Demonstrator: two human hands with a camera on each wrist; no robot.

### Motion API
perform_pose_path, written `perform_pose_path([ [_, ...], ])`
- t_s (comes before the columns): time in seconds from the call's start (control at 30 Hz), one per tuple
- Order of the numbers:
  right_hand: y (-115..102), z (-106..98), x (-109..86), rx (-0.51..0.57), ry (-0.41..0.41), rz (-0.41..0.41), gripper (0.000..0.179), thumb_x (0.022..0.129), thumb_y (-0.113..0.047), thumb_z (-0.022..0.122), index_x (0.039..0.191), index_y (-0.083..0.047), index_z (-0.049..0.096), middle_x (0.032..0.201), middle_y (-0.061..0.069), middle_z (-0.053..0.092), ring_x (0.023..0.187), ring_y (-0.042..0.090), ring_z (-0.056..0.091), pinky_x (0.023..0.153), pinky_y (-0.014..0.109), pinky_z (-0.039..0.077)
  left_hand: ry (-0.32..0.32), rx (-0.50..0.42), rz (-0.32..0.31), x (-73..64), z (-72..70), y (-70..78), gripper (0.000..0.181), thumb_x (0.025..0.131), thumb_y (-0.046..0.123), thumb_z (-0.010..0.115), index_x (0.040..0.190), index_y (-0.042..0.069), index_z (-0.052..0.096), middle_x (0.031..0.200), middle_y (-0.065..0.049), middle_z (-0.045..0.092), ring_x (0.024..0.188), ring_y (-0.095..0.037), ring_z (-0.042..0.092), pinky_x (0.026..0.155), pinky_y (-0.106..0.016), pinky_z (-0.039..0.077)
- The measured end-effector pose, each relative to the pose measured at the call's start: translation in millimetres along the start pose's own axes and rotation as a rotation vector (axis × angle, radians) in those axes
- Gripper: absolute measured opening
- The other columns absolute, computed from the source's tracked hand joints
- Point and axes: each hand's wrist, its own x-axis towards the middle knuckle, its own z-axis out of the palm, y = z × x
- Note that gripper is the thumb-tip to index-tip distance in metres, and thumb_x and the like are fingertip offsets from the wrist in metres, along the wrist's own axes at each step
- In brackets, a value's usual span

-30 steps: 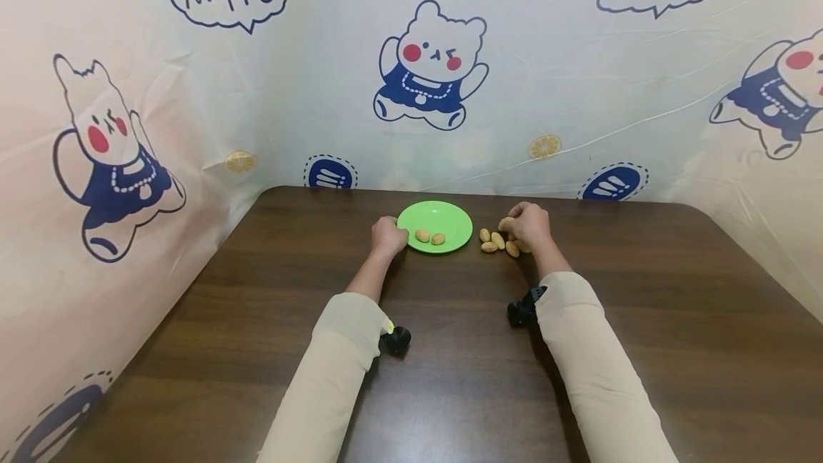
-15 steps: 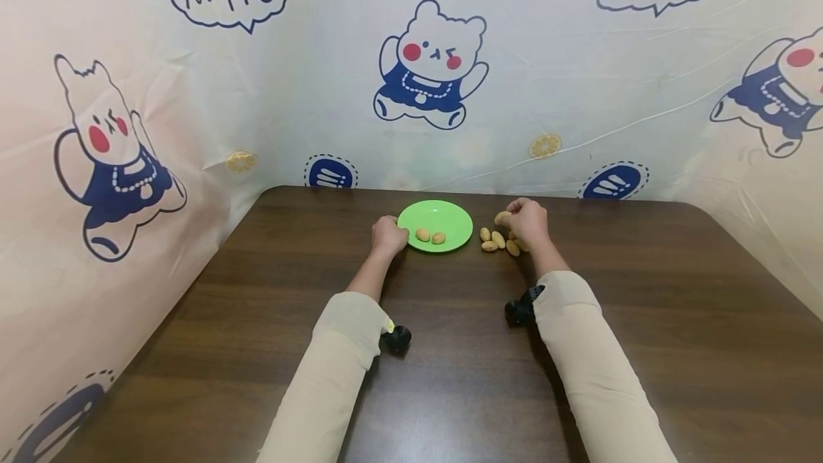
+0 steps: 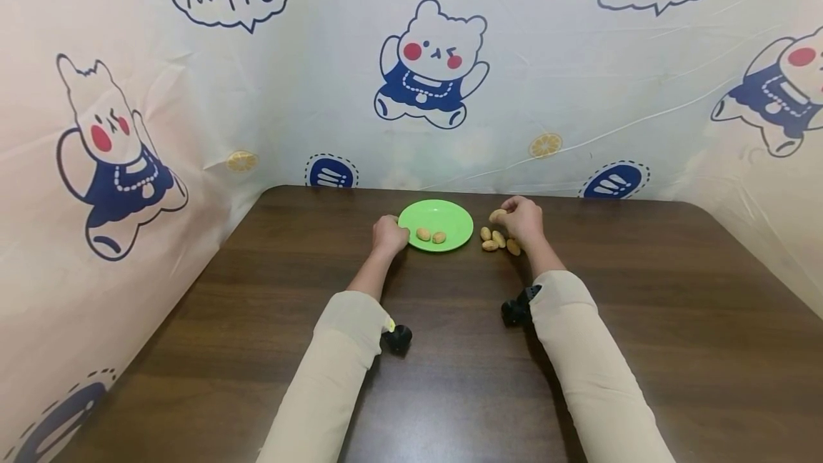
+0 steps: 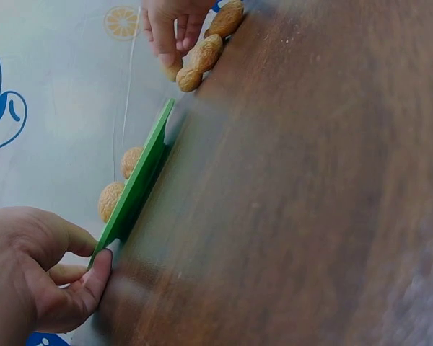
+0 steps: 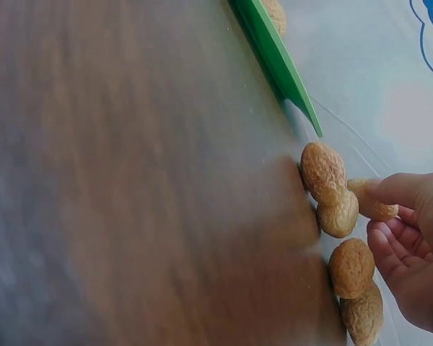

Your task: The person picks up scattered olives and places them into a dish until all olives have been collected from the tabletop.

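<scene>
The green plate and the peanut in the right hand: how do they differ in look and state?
The green plate is wide, round and smooth; the held peanut is small, tan and longish. The green plate carries two other peanuts and the left hand grips its rim, while the held peanut is pinched by the right hand. Both are held.

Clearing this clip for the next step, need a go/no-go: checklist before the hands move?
1. Held peanut pinched by right hand: ok.
2. Green plate gripped at the rim by left hand: ok.
3. Two plated peanuts lying inside the rim: ok.
4. Held peanut over the plate: not ok, it's off to the right.
5. Full count of loose peanuts on the table: cannot tell, right hand may hide some.
</scene>
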Motion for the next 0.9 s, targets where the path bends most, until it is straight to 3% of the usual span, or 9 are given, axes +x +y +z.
perform_pose_path([
  [0.17,-5.8,1.8,-1.7,-0.021,-0.002,-0.023,0.028,0.082,-0.021,0.07,0.102,-0.003,0.06,0.1,0.013,0.057,0.09,0.028,0.051,0.074,0.039,0.045,-0.006,0.009,0.0,-0.2,-0.1,0.5,0.039,0.087,0.006,0.052,0.125,-0.003,0.054,0.126,-0.016,0.054,0.116,-0.027,0.048,0.088,-0.035,0.045],
  [0.33,-10.0,6.9,-2.5,-0.01,-0.013,-0.047,0.026,0.083,-0.019,0.069,0.101,-0.002,0.06,0.1,0.013,0.058,0.094,0.028,0.05,0.079,0.039,0.045,-0.005,0.004,-0.003,-1.9,-1.2,1.9,0.038,0.087,0.005,0.052,0.124,-0.003,0.056,0.124,-0.016,0.055,0.114,-0.027,0.049,0.088,-0.034,0.045],
  [0.5,-14.4,13.3,-4.7,0.034,-0.032,-0.067,0.024,0.082,-0.017,0.07,0.099,-0.003,0.06,0.097,0.012,0.058,0.092,0.027,0.05,0.08,0.038,0.044,0.0,0.007,0.003,0.6,0.7,-0.1,0.037,0.087,0.006,0.052,0.122,-0.003,0.057,0.122,-0.015,0.057,0.111,-0.027,0.051,0.086,-0.034,0.046],
  [0.7,-20.8,18.2,-6.6,0.006,-0.059,-0.101,0.023,0.083,-0.018,0.069,0.099,-0.003,0.061,0.097,0.012,0.059,0.093,0.027,0.05,0.081,0.038,0.044,-0.005,0.005,0.004,1.9,0.9,-0.7,0.037,0.087,0.006,0.052,0.122,-0.003,0.057,0.122,-0.016,0.057,0.11,-0.027,0.051,0.085,-0.034,0.046],
  [0.9,-26.5,22.7,-7.6,0.007,-0.141,-0.114,0.022,0.085,-0.019,0.067,0.1,-0.004,0.061,0.099,0.011,0.058,0.091,0.026,0.051,0.076,0.036,0.045,-0.006,0.0,0.0,1.1,0.2,-0.2,0.037,0.087,0.006,0.052,0.123,-0.003,0.056,0.122,-0.015,0.056,0.113,-0.027,0.05,0.087,-0.035,0.045],
])
